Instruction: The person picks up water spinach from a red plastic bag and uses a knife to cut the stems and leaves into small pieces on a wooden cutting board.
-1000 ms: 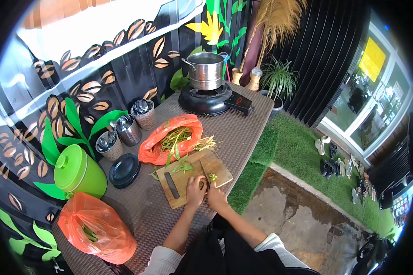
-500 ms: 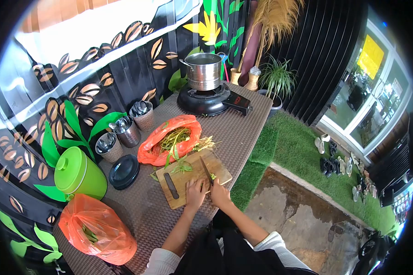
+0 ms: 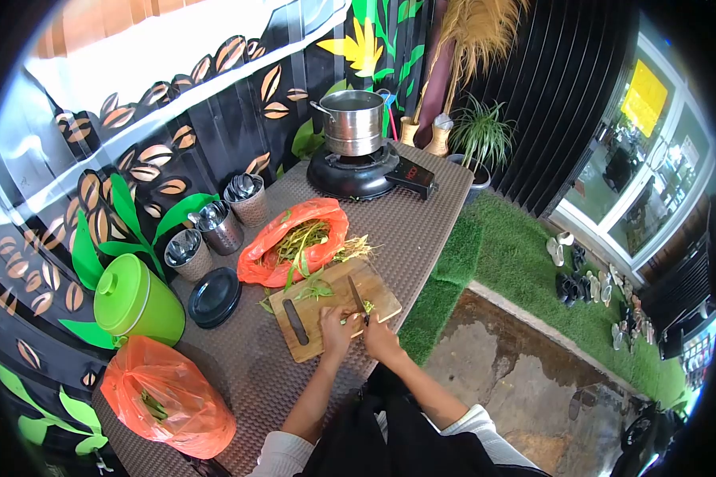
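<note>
A wooden cutting board (image 3: 384, 296) with a slot handle lies near the table's front edge. My right hand (image 3: 380, 340) is closed round the handle of a knife (image 3: 355, 291), its blade pointing away from me over the board. Chopped green bits (image 3: 368, 306) sit beside the blade. Fingers bent, my left hand (image 3: 336, 334) presses a small green vegetable piece (image 3: 344, 321) against the wood, left of the knife; most of the piece is hidden. Loose green leaves (image 3: 317, 288) lie on the board's far side, below an open orange plastic bag (image 3: 256, 266) full of leafy stems (image 3: 304, 238).
A steel pot (image 3: 354, 131) stands on a black gas stove (image 3: 346, 176) at the table's far end. Along the wall are several cutlery cups (image 3: 219, 230), black plates (image 3: 215, 298) and a green lidded bucket (image 3: 139, 302). Another orange bag (image 3: 183, 405) sits at front left.
My left hand has shifted slightly, and a green piece now shows at its fingertips. The knife has barely moved in my right hand.
</note>
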The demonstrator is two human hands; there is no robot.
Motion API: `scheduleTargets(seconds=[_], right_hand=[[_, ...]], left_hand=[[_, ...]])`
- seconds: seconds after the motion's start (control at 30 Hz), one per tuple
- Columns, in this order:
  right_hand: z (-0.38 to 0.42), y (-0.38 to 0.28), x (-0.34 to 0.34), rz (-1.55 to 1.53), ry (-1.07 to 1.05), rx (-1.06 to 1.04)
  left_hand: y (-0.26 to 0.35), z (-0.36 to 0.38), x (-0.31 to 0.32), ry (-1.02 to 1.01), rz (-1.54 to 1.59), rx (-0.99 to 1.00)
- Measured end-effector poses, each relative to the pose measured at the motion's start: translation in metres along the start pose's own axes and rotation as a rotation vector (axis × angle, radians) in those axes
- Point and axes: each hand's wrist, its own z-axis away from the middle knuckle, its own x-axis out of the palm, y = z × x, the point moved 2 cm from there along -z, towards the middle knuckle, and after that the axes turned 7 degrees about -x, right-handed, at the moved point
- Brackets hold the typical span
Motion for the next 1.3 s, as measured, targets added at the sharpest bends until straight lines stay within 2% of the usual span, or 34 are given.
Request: scheduleTargets(seconds=[0.07,0.23,0.3,0.47,0.63,0.73,0.93,1.1,1.13,1.2,1.3], right_hand=[[0.003,-0.003,0.012,0.027,-0.003,0.005],[-0.016,0.002,0.021,0.003,0.048,0.006],[-0.022,0.007,0.015,0.009,0.032,-0.098],[-0.001,0.0,0.016,0.007,0.024,-0.056],[-0.012,-0.002,0.014,-0.004,0.051,-0.046],[-0.016,-0.001,0.005,-0.034,0.008,-0.133],[-0.005,-0.004,0.019,0.046,0.034,-0.037],[-0.02,0.005,0.015,-0.011,0.047,-0.155],[-0.017,0.002,0.017,-0.011,0.047,-0.156],[-0.002,-0.004,0.025,0.099,0.017,-0.037],[-0.002,-0.005,0.022,0.143,0.063,-0.052]], left_hand=[[0.012,0.004,-0.006,0.017,-0.32,0.153],[0.016,0.011,-0.004,0.04,-0.398,0.201],[0.017,0.013,-0.004,0.04,-0.425,0.218],[0.027,0.016,-0.008,0.055,-0.425,0.286],[0.022,0.017,-0.008,0.049,-0.448,0.282],[0.018,0.016,-0.007,0.046,-0.426,0.271],[0.016,0.015,-0.007,0.048,-0.357,0.234],[0.016,0.013,-0.01,0.039,-0.336,0.236],[0.013,0.011,-0.01,0.034,-0.303,0.185],[0.011,0.007,-0.011,0.028,-0.266,0.137],[0.013,0.006,-0.013,-0.013,-0.305,0.095]])
